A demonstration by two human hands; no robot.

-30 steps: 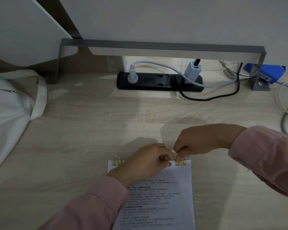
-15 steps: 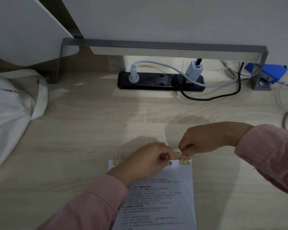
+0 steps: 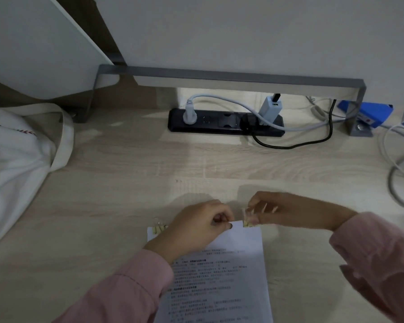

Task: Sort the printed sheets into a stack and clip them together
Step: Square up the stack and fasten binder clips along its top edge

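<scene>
A stack of printed sheets (image 3: 222, 276) lies on the wooden desk near the front edge. One yellow binder clip (image 3: 158, 227) sits on its top left corner. My left hand (image 3: 196, 227) pinches the top edge of the stack near the middle. My right hand (image 3: 287, 212) pinches the wire handles of a second yellow binder clip (image 3: 247, 222) on the top right corner; the fingers are blurred with motion.
A black power strip (image 3: 222, 122) with plugs and cables lies at the back under a grey metal frame (image 3: 231, 75). A white cloth bag (image 3: 14, 159) lies at the left. A blue stapler (image 3: 369, 114) and looped cables (image 3: 397, 173) sit at the right.
My right hand has shifted slightly right and its fingers have lifted on the right clip's handles. My left hand has stayed on the top edge.
</scene>
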